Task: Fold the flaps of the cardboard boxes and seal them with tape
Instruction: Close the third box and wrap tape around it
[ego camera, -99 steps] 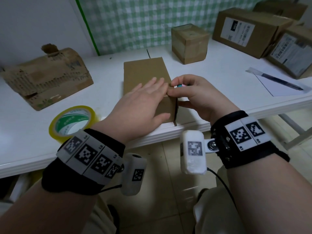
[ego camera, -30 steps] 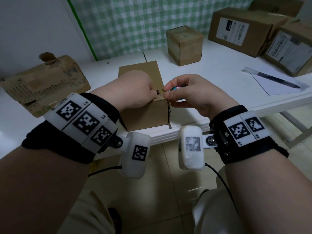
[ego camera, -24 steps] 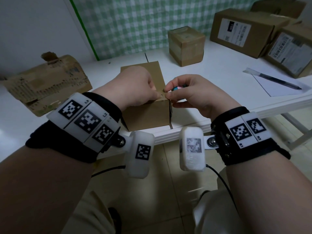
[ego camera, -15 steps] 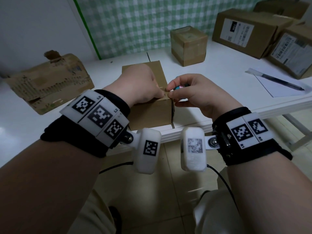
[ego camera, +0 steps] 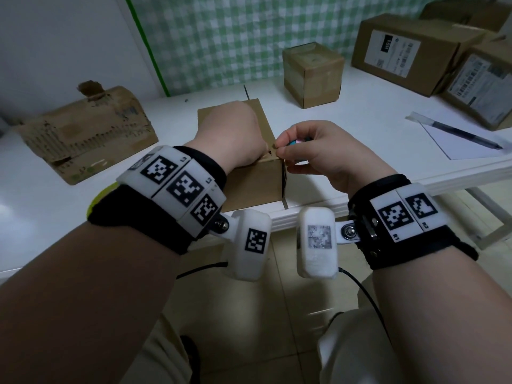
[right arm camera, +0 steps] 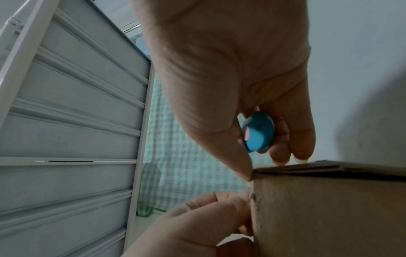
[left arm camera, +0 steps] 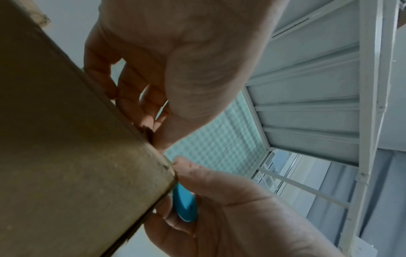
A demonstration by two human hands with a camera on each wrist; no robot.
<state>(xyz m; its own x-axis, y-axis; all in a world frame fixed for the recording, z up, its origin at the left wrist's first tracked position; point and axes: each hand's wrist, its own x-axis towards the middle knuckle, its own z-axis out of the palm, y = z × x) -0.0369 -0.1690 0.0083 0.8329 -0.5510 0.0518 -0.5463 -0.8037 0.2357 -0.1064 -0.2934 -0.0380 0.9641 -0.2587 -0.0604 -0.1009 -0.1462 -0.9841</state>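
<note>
White table (ego camera: 360, 128) carries the cardboard box (ego camera: 257, 184) at its near edge. Left hand (ego camera: 230, 134) curls on the box's top near corner; right hand (ego camera: 318, 151), just beside that corner, grips a blue cutter (right arm camera: 258, 132), with bare tabletop right of the box.

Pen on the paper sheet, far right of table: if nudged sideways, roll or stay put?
The pen looks slim and round, lying flat, so it would probably roll. The paper sheet under it is thin and loose on the smooth white table, so it may slide along too.
</note>
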